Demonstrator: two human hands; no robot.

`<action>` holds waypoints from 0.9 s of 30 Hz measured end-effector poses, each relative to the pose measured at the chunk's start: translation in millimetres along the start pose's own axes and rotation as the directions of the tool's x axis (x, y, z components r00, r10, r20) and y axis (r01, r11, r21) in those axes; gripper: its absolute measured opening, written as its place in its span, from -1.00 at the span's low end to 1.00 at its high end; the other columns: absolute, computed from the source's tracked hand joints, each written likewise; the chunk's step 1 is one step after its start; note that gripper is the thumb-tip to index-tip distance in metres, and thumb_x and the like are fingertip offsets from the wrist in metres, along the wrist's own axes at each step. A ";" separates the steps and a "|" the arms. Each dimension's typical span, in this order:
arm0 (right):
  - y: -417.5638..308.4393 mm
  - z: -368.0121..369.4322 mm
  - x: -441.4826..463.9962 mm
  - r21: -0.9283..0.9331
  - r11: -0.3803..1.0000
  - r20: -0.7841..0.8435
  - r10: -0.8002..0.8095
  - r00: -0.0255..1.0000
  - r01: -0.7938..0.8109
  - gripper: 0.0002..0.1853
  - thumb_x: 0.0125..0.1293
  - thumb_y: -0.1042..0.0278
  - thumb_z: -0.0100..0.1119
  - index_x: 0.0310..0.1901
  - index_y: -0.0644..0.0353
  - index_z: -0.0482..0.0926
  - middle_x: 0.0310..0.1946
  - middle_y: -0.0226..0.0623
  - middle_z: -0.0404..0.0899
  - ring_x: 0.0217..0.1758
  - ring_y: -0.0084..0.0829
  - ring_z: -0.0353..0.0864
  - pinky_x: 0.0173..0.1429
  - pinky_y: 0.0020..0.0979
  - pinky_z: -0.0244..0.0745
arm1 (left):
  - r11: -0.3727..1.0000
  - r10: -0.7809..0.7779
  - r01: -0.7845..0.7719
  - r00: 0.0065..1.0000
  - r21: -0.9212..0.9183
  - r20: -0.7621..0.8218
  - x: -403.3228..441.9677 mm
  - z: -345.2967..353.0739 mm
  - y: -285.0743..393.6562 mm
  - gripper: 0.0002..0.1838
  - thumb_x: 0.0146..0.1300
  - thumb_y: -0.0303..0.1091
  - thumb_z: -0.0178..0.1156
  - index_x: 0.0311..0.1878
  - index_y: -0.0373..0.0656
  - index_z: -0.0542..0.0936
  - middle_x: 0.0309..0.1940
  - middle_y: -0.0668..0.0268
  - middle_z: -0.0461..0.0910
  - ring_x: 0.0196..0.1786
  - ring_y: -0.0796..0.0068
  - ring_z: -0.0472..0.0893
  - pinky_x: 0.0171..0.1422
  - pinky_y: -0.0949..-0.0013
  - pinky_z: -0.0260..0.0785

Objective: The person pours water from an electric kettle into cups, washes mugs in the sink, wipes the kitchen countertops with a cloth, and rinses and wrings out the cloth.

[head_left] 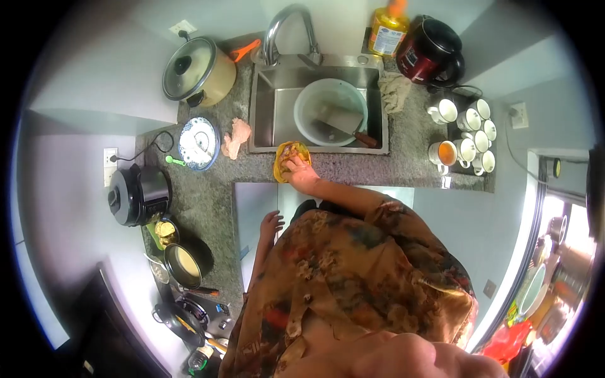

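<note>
My right hand (300, 174) rests on a yellow bundle (278, 165) at the counter's front edge, its fingers pressed into the brownish contents. My left hand (272, 222) hangs beside my body below the counter, fingers apart and holding nothing. Just behind the bundle is the steel sink (269, 126), where a white basin (304, 104) holds cloudy water. A cleaver (340, 120) with a wooden handle lies across the basin. To the left of the bundle sits a crumpled pink cloth (236, 137), next to a blue-and-white plate (200, 143).
A lidded pot (217, 75), rice cooker (151, 195) and dark pan (183, 266) line the left side. On the right are several white mugs (447, 111), a dark red kettle (428, 53), a yellow bottle (387, 33) and a grey rag (395, 92). The faucet (293, 12) arches behind the sink.
</note>
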State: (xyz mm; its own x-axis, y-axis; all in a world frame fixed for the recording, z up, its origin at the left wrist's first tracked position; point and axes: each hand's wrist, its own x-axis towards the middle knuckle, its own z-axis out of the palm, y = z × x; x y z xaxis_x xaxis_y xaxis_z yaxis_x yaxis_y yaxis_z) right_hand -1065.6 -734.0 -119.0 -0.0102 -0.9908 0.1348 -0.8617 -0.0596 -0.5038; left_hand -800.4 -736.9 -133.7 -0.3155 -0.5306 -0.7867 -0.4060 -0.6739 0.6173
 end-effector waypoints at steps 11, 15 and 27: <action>116.1 -126.6 -163.6 0.066 0.997 0.094 -0.049 0.994 0.043 -0.68 -0.03 0.39 0.27 -0.15 -0.06 0.65 0.06 -0.31 0.44 0.24 -0.16 0.36 0.26 -0.20 0.40 | 0.997 -0.083 0.083 0.996 -0.006 0.034 25.2 1.5 -5.3 -0.63 0.26 -0.44 0.02 0.15 -0.22 0.45 -0.16 0.17 0.60 -0.24 0.39 0.62 -0.24 0.42 0.46; 126.9 -137.3 -188.1 -0.035 0.998 0.163 0.063 0.985 -0.058 -0.70 -0.01 0.44 0.24 -0.17 -0.01 0.65 0.05 -0.26 0.42 0.23 -0.13 0.34 0.23 -0.19 0.42 | 0.998 -0.060 0.061 0.997 0.011 -0.040 21.4 -10.2 4.9 -0.63 0.27 -0.41 0.03 0.16 -0.21 0.45 -0.15 0.17 0.60 -0.28 0.40 0.61 -0.25 0.42 0.45; 19.7 17.3 48.1 0.146 0.910 0.068 -0.402 0.913 0.389 -0.79 0.08 0.36 0.11 -0.25 0.06 0.67 0.00 -0.26 0.43 0.23 -0.06 0.27 0.26 -0.23 0.35 | 0.989 0.057 -0.067 0.996 -0.131 -0.074 31.2 -0.9 47.7 -0.68 0.29 -0.41 0.03 0.11 -0.17 0.48 -0.14 0.23 0.60 -0.21 0.46 0.60 -0.19 0.44 0.45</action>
State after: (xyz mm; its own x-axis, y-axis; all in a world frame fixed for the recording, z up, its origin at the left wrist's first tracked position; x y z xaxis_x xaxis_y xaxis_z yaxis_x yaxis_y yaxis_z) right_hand -1074.3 -784.9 -137.3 0.3715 -0.8891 0.2673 -0.7138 -0.4576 -0.5302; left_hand -828.8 -786.1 -128.7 -0.2739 -0.6050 -0.7477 -0.2679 -0.6987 0.6634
